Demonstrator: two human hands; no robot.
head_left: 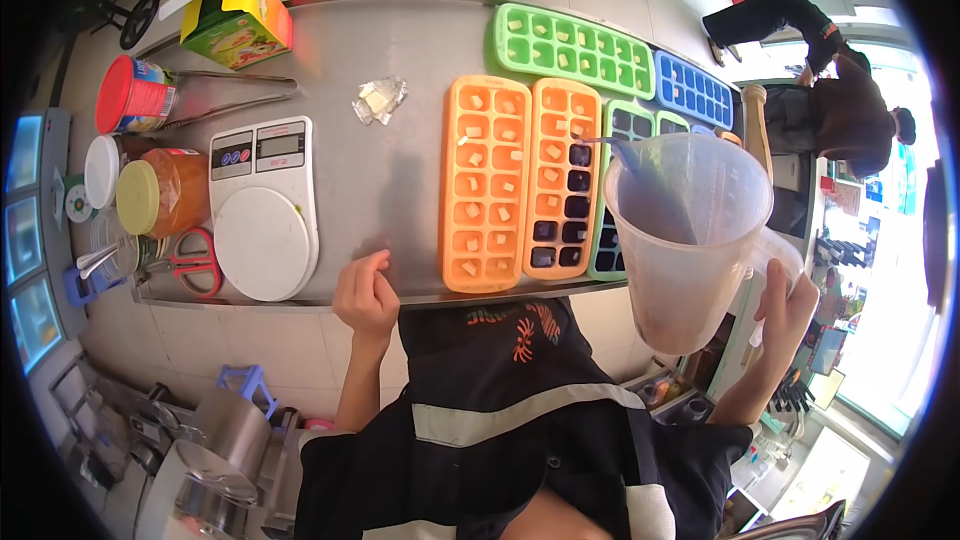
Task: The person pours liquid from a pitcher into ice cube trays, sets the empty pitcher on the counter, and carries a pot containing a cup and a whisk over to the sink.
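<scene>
My right hand (785, 302) is wrapped around the handle of a translucent plastic measuring jug (680, 230), which tilts left over the ice cube trays. A thin dark stream shows at its spout, above an orange ice cube tray (548, 180). Several of that tray's cells hold dark liquid; others hold only small pale cubes. Left of it, a second orange ice cube tray (463, 240) has pale pieces in its cells. My left hand (366, 295) hovers by the table's front edge, fingers loosely curled, with nothing visible in it. Part of a green ice cube tray (606, 240) with dark-filled cells is hidden behind the jug.
Further back lie a green tray (570, 48) and a blue tray (692, 90). An opened foil wrapper (380, 100) with a pale block rests mid-table. At left are a kitchen scale (263, 210), red-handled scissors (195, 262), jars, tongs (235, 90) and a yellow-green box (238, 20). Another person (850, 105) stands at right.
</scene>
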